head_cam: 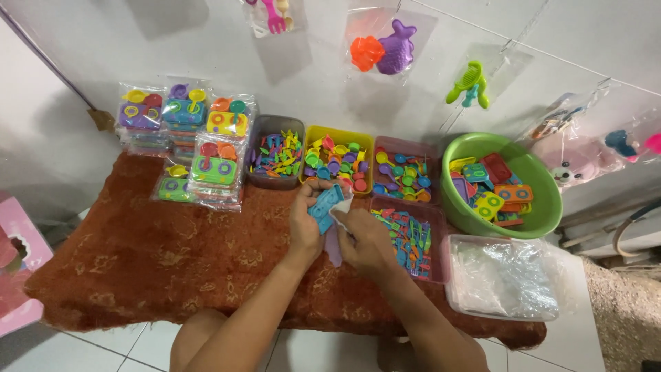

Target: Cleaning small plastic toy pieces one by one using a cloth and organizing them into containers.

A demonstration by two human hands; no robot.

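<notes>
A white wall hung with bagged toys backs a low counter draped in a rust-brown patterned cloth. In the head view, trays of small coloured plastic toy pieces line its far edge: a grey tray, a yellow tray, two pink trays, then a green basin of larger toy parts and a clear tub of plastic bags. Stacked sealed toy packs sit at the far left.

Over the middle of the counter, the left hand grips a blue toy piece, fingers closed round it. The right hand, touching the left, pinches a clear plastic bag just below it (a purplish part seems already inside). The piece looks light, stiff and smooth, best held by its edges; the bag is thin, limp and likely slippery, best pinched at its mouth.
</notes>
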